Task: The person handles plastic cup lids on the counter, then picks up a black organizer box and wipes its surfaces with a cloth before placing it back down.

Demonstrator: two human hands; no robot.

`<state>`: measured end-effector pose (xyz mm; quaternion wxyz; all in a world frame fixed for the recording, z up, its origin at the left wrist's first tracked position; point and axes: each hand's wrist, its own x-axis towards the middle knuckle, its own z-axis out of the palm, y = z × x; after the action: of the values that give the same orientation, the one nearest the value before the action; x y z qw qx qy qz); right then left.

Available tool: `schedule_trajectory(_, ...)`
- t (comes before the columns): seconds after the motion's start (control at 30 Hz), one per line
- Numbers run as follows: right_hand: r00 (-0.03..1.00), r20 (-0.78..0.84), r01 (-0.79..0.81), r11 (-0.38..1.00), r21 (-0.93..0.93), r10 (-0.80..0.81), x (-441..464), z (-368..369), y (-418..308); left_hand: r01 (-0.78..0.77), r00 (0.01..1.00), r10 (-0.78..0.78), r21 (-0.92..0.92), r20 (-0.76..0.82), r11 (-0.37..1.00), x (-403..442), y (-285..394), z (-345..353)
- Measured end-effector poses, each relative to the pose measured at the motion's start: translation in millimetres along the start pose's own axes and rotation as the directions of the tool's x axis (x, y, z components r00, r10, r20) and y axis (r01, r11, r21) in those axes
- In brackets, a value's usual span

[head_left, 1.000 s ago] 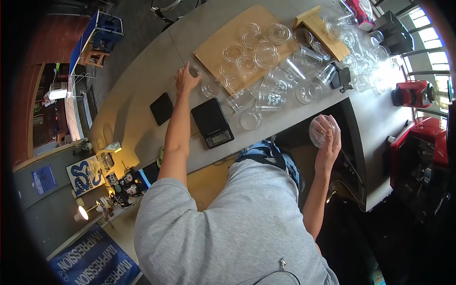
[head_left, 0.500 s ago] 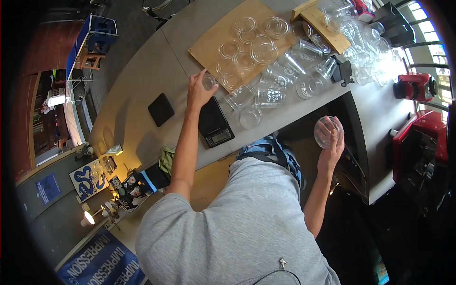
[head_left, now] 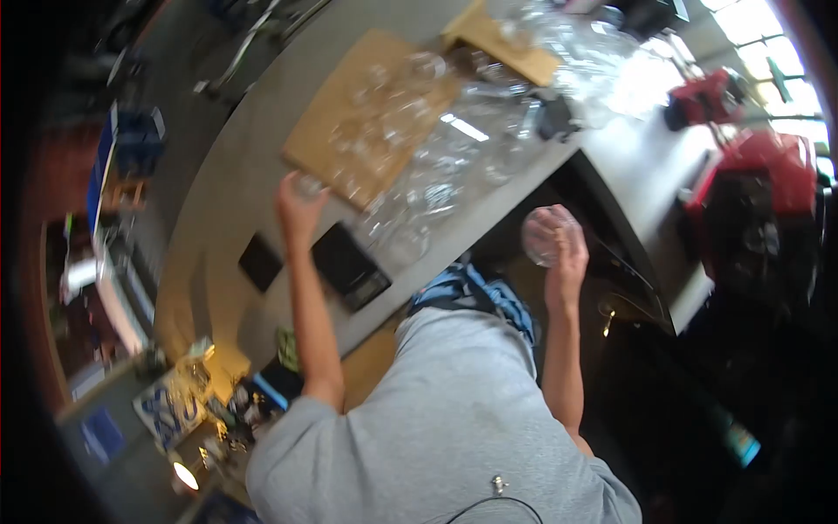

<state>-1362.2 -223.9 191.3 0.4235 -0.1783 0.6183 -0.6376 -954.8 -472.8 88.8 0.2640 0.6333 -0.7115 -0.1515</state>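
At the near corner of the brown board (head_left: pixel 307 140), my left hand (head_left: pixel 299 212) is closed around a small clear plastic cup (head_left: pixel 308 186). My right hand (head_left: pixel 569 253) is raised in front of the counter's dark opening, gripping a clear round plastic lid (head_left: pixel 538 237); its fingers show through the plastic. Several clear round lids (head_left: pixel 374 131) lie on the board, blurred by motion. Beside them, clear plastic cups (head_left: pixel 441 179) with white print lie on their sides. A black digital scale (head_left: pixel 340 262) sits just below my left hand.
A flat black square (head_left: pixel 260 261) lies left of the scale. A wooden stand (head_left: pixel 502 44) and many piled clear cups (head_left: pixel 576 57) occupy the far right. Red machines (head_left: pixel 764 175) stand at the right. The counter's edge (head_left: pixel 476 234) runs close to my waist.
The whole view has shifted and blurred, with the counter items now further left and the red machines nearer. Both hands keep their clear plastic pieces.
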Motion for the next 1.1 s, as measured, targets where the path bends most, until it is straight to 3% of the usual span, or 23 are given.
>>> schedule_trajectory(0.03, 1.000, -0.001, -0.001, 0.999, 0.036, 0.001, -0.1, -4.2, 3.6, 0.088, 0.995, -0.073, -0.272, 0.064, 0.958, 8.9, 2.0, -10.3)
schedule_trajectory(0.1, 1.000, 0.014, -0.008, 0.991, 0.130, 0.006, 1.3, -7.0, 7.2, 0.058, 0.997, -0.030, -0.431, 0.072, 0.900, 22.5, 72.4, -43.8)
schedule_trajectory(0.17, 1.000, -0.010, 0.001, 0.985, 0.175, 0.001, 2.4, -4.9, -0.8, 0.102, 0.968, 0.098, -0.723, 0.230, 0.683, 29.6, 142.6, -57.1)
schedule_trajectory(0.23, 0.999, -0.027, 0.028, 0.980, 0.196, -0.023, 5.2, -6.0, -7.3, 0.224, 0.903, 0.240, -0.868, 0.356, 0.443, 23.0, 215.6, -54.0)
schedule_trajectory(0.27, 0.996, -0.066, 0.071, 0.979, 0.193, -0.059, 5.8, -5.3, -11.3, 0.305, 0.855, 0.313, -0.889, 0.413, 0.342, 17.3, 248.4, -46.3)
schedule_trajectory(0.33, 0.982, -0.143, 0.153, 0.970, 0.187, -0.127, 5.9, -3.9, -25.9, 0.211, 0.716, 0.573, -0.906, 0.398, 0.366, 9.0, 283.2, -20.6)
schedule_trajectory(0.5, 0.885, -0.211, 0.422, 0.907, -0.017, -0.416, -3.5, -15.8, -49.6, 0.355, 0.610, 0.538, -0.808, 0.582, 0.471, -49.8, 371.3, 17.9)
schedule_trajectory(0.57, 0.894, -0.161, 0.413, 0.908, -0.065, -0.418, -5.4, -25.6, -52.8, 0.364, 0.584, 0.533, -0.784, 0.612, 0.503, -69.1, 386.3, 56.1)
schedule_trajectory(0.6, 0.900, -0.135, 0.406, 0.909, -0.090, -0.415, -4.9, -31.0, -54.4, 0.552, 0.501, 0.518, -0.717, 0.694, 0.427, -74.6, 405.2, 53.0)
schedule_trajectory(0.8, 0.876, -0.278, 0.418, 0.908, 0.027, -0.394, 19.7, -81.7, -67.3, 0.505, 0.420, 0.657, -0.763, 0.626, 0.404, -70.6, 453.7, 97.4)
schedule_trajectory(0.9, 0.862, -0.203, 0.456, 0.885, -0.092, -0.465, 44.4, -116.9, -78.0, 0.442, 0.354, 0.682, -0.757, 0.640, 0.482, -66.5, 484.6, 116.6)
schedule_trajectory(1.0, 0.860, -0.040, 0.501, 0.856, -0.131, -0.509, 72.1, -151.9, -90.9, 0.533, 0.329, 0.685, -0.727, 0.650, 0.433, -78.3, 522.6, 135.6)
schedule_trajectory(1.07, 0.809, 0.091, 0.586, 0.788, -0.186, -0.580, 91.6, -172.8, -90.4, 0.504, 0.383, 0.674, -0.755, 0.631, 0.420, -88.1, 547.1, 147.2)
schedule_trajectory(1.1, 0.860, 0.093, 0.509, 0.854, -0.109, -0.501, 96.9, -181.7, -91.1, 0.505, 0.400, 0.667, -0.758, 0.629, 0.412, -90.1, 557.5, 152.5)
